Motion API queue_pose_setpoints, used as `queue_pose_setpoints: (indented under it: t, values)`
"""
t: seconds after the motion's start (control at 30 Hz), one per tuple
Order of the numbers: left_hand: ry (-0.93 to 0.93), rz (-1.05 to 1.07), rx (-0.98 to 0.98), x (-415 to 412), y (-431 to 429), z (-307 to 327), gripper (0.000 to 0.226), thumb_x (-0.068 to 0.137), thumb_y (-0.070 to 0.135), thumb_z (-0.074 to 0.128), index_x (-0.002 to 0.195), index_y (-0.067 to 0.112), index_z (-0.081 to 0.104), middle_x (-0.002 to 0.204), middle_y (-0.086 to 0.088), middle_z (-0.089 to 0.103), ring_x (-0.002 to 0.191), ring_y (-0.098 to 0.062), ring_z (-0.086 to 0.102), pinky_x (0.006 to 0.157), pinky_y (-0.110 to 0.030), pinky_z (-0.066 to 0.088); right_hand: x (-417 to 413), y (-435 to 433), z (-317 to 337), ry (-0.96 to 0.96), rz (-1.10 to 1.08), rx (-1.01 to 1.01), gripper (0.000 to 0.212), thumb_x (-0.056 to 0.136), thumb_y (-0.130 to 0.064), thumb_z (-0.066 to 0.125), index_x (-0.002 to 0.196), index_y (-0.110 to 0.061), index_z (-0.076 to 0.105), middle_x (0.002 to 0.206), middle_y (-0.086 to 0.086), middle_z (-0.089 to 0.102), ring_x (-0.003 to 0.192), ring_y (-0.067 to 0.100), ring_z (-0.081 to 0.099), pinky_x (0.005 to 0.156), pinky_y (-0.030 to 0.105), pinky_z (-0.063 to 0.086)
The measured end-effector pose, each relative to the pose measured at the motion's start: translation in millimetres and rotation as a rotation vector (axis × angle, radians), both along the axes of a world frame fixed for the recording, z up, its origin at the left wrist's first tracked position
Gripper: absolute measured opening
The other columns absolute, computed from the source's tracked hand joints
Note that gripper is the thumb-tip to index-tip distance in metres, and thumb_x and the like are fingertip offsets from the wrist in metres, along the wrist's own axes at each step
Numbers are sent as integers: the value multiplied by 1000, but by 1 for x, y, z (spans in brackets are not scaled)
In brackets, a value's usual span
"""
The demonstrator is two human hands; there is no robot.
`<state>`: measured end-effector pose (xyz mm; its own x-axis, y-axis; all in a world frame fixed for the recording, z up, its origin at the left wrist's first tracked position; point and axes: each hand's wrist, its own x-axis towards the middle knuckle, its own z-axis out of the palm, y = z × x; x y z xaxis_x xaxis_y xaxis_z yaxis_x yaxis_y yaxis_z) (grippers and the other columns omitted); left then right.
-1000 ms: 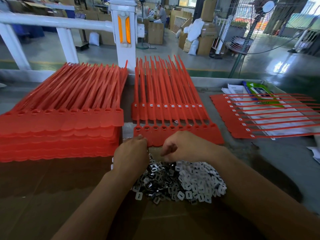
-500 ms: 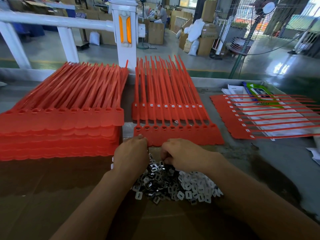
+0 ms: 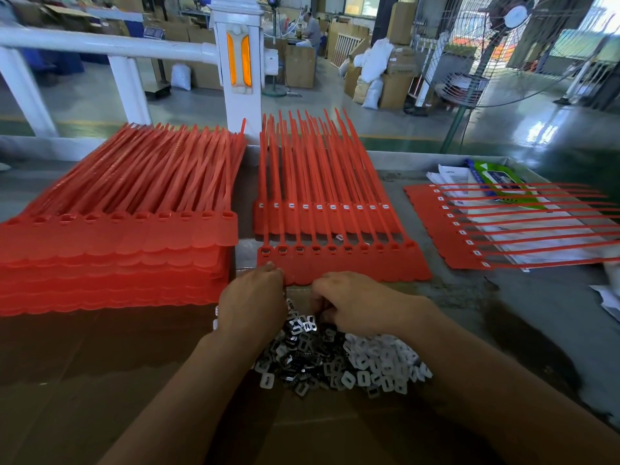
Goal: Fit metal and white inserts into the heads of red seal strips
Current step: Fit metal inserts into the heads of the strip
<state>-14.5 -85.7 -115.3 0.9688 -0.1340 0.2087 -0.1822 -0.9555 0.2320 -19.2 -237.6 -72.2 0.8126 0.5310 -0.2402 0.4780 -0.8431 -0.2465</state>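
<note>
Two hands: both low over the work on a grey tabletop [image 3: 503, 313] in a factory hall.
Left hand [image 3: 251, 297]: fingers curled at the near edge of the front sheet [image 3: 369, 263] of red strips, touching it; the knuckles hide whether it pinches the edge.
Right hand [image 3: 355, 303]: fingers curled down into the metal inserts [image 3: 302, 357]; cannot tell whether one is between the fingertips.
Front sheet: lies flat just beyond the hands, heads toward the person, tails running away over the rear sheet [image 3: 322, 226].
Step in hand: likely picking one metal insert for the next empty head.
Doing it well: lift a single piece, not a clump; turn it square to the socket; keep the sheet pinned with the left hand; press until it sits flush; work along the row in order so no head is skipped.
Heads, front sheet: ten; about six at the left appear to hold metal, the rest look empty.
Rear sheet: ten heads, each showing white.
Side sheet [image 3: 439, 226]: at the right, well apart, about ten heads with white.
Stack [image 3: 117, 236]: at the left, many sheets, ten empty heads on top.
Loose piles: two, metal at the left, white inserts [image 3: 379, 360] at the right, touching, on cardboard [image 3: 100, 380]; too many pieces to count.
</note>
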Motion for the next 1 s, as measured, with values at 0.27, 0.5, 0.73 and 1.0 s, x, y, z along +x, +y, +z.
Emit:
queue_pose_setpoints:
  t: [0.27,0.5,0.73,1.0]
  values:
    - [4,-9,6,0,1,0,31,87,9,46,114,17,59,124,4,56,107,-16,56,80,-28,47,-1,-3,0,32,-6,82,14,88,-3,54,94,-15,48,107,3,55,89,9,42,74,22,34]
    - [8,-3,5,-1,0,2,30,89,11,46,115,17,59,126,4,55,109,-17,55,81,-28,47,0,-5,-1,55,-29,242,16,84,0,57,93,-12,61,87,-9,53,76,1,48,64,6,37]
    - [3,-9,13,-2,0,3,30,89,12,46,116,18,58,127,4,54,108,-16,56,81,-27,47,-1,-7,1,98,-85,395,12,86,-7,60,91,-17,65,76,-22,53,68,-12,51,64,2,39]
    - [-7,-15,-2,-3,1,3,30,89,10,46,114,18,58,125,4,56,105,-15,57,78,-26,47,9,-24,8,22,-274,479,22,86,-11,60,74,-30,60,74,-19,57,63,-18,52,55,0,38]
